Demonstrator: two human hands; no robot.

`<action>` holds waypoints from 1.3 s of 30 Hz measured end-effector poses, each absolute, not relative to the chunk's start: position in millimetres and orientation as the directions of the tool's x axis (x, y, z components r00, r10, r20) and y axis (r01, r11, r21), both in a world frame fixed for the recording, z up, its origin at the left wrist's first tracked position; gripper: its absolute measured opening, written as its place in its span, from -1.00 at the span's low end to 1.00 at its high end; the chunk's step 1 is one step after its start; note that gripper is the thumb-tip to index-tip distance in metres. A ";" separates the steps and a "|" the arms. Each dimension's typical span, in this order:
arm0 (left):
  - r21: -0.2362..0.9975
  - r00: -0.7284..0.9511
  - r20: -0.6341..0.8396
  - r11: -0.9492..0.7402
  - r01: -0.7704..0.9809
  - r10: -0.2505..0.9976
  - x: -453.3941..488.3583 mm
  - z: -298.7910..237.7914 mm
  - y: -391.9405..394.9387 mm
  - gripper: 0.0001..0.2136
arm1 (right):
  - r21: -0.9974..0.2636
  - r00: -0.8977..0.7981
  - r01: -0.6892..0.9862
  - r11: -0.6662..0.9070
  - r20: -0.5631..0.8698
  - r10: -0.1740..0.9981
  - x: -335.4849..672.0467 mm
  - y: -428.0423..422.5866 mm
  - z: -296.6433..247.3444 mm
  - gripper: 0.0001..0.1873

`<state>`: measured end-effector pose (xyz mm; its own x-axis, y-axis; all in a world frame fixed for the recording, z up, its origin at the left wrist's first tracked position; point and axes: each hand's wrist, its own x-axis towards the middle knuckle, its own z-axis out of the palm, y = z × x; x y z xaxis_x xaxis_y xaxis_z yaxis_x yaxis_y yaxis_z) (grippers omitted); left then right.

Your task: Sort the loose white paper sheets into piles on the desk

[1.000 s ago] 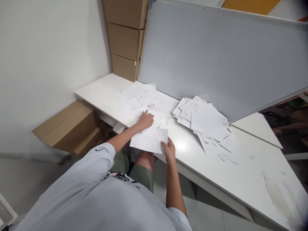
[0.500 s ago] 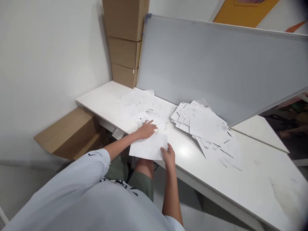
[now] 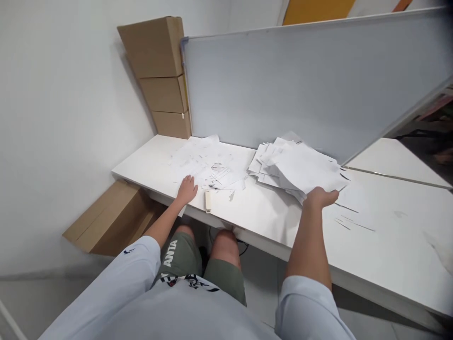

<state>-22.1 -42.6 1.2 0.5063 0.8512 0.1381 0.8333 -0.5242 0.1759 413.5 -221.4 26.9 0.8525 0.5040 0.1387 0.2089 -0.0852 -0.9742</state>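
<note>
My left hand [image 3: 187, 188] lies flat and open on the white table [image 3: 262, 212], at the near edge of a loose spread of printed papers and scraps [image 3: 208, 163]. My right hand [image 3: 320, 197] reaches to the right pile of white sheets [image 3: 279, 165]. It grips the near corner of the top sheet [image 3: 306, 170], which rests on that pile. A small pale oblong object [image 3: 208, 200] sits on the table just right of my left hand.
A grey partition board [image 3: 300, 80] stands along the table's far side. Three cardboard boxes [image 3: 159, 71] are stacked in the corner behind it. Another cardboard box [image 3: 109, 217] lies on the floor under the table's left end. A white wall is on the left.
My right hand carried the white sheet from the table's front edge rightward onto the right pile. My left hand slid back towards me. The pale oblong object is now uncovered.
</note>
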 end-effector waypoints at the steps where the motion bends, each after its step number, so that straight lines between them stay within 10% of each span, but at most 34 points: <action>1: 0.169 0.525 0.155 -0.546 0.821 0.837 -21.0 0.1 -44.0 -0.55 | -0.973 0.899 0.169 -0.155 0.088 0.429 415.2 -213.5 24.2 -0.26; 5: 0.197 0.568 0.189 -0.598 0.777 0.801 -18.4 -0.3 -47.7 -0.63 | -0.893 0.996 0.054 -0.446 0.016 0.089 391.3 -221.9 -8.6 -0.20; 15: 0.305 0.620 0.206 -0.651 0.695 0.757 -22.3 -14.0 -46.6 -0.47 | -0.859 0.948 0.284 -0.426 0.183 0.262 317.2 -311.6 -58.9 -0.28; 26: 0.273 0.495 0.047 -0.488 0.829 0.868 2.6 -8.2 -6.5 -0.32 | -0.608 0.546 0.730 -0.312 0.243 0.802 222.6 -215.6 -41.7 -0.47; 39: 0.227 0.097 -0.067 -0.080 0.971 0.993 -19.0 37.5 106.7 -0.26 | -0.549 0.547 0.752 -0.364 0.214 0.809 215.4 -200.5 -28.2 -0.50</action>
<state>-19.0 106.7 37.5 0.0972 0.9930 -0.0671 0.9706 -0.0797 0.2269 215.4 -200.5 -28.2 0.5473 0.8093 0.2135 0.7522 -0.3638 -0.5494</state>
